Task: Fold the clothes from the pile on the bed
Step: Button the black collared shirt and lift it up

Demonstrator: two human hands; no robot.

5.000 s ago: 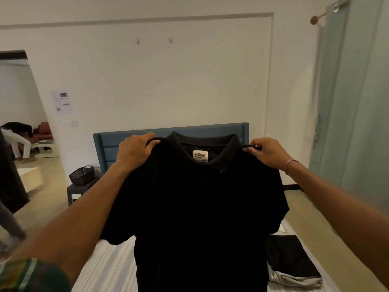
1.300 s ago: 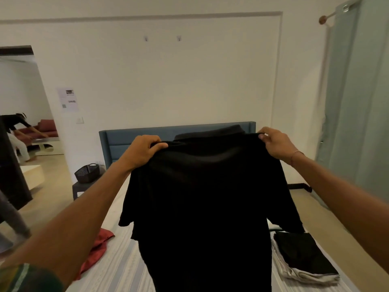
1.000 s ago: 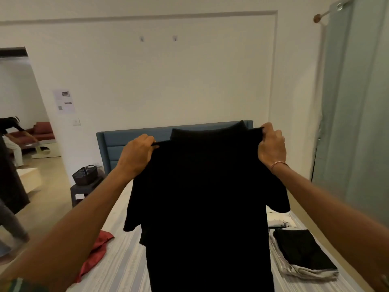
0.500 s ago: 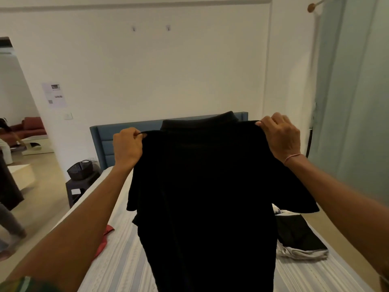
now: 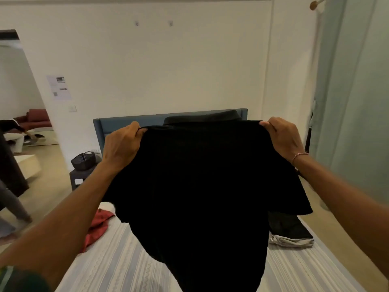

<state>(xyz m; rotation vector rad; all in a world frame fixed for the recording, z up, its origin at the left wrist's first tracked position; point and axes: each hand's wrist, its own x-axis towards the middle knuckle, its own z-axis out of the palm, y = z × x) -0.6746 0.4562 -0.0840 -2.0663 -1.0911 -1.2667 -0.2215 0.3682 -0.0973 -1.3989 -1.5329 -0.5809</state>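
I hold a black polo shirt [image 5: 202, 186] up in the air over the bed [image 5: 109, 268], its back toward me and its collar at the top. My left hand [image 5: 123, 144] pinches the left shoulder seam. My right hand [image 5: 283, 138] pinches the right shoulder seam. The shirt hangs spread between them, sleeves drooping, its hem swinging forward over the striped bedcover. A red garment [image 5: 97, 226] lies crumpled on the bed's left side. A folded stack, black on top of grey-white [image 5: 291, 230], sits on the bed's right side, partly hidden by the shirt.
A blue headboard [image 5: 130, 123] stands against the white wall. A dark basket [image 5: 83, 161] sits on a small bedside table at left. A doorway at far left shows another person and a red sofa. A pale green curtain [image 5: 353, 102] hangs at right.
The shirt was turned from collar label facing me to back facing me. Over the last second both hands lowered slightly and the shirt's bottom swung forward over the bed.
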